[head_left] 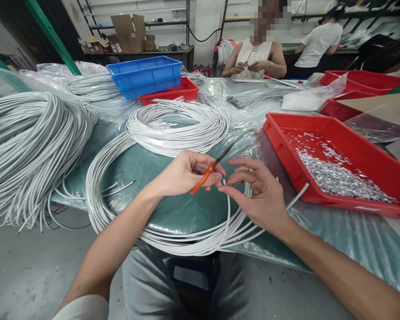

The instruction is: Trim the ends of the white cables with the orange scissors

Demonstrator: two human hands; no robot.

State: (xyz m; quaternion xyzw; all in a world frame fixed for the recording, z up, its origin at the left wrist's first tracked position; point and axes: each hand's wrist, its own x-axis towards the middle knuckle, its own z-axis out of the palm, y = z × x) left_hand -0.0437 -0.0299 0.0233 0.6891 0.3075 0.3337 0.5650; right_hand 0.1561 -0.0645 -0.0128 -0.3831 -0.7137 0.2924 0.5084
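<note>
My left hand point(195, 172) is closed round a pair of orange-handled scissors point(205, 177), whose dark blades point up and to the right. At that hand's thumb tip is the end of a white cable point(228, 206), which rises from the coil below; whether the fingers pinch it is hard to see. Close by on the right, my right hand point(258, 186) has its fingers curved and apart, the thumb tip near the cable end. Under both hands lies a loose coil of white cable point(98, 191), with a tighter cable coil point(178, 129) behind it.
On the right stands a red tray point(283, 151) holding many small shiny metal pieces point(343, 178). A large cable bundle point(30, 155) hangs over the table's left edge. Blue trays point(145, 75) sit at the back on a red tray point(189, 90). Across the table is a person point(256, 60).
</note>
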